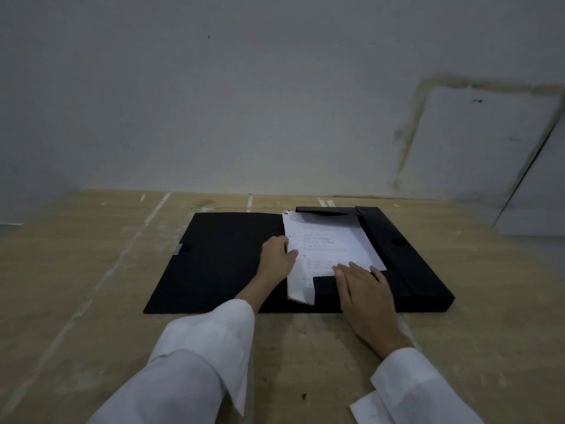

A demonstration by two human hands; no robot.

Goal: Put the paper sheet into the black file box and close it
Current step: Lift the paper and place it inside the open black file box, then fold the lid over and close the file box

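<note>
Both hands hold the paper sheet (327,249) in the black file box (406,255); its print unreadable.

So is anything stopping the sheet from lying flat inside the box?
Yes. The near flap of the box lies under the sheet's near-left corner, which sticks out over the box's edge. Both hands are on it.

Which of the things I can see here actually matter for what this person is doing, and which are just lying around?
Part of the job:
- paper sheet, partly in the box
- black file box, lying open
- its open lid
- left hand at the sheet's edge
- right hand on the near flap

Just lying about:
- white board leaning on the wall
- white scrap near the right sleeve
</note>
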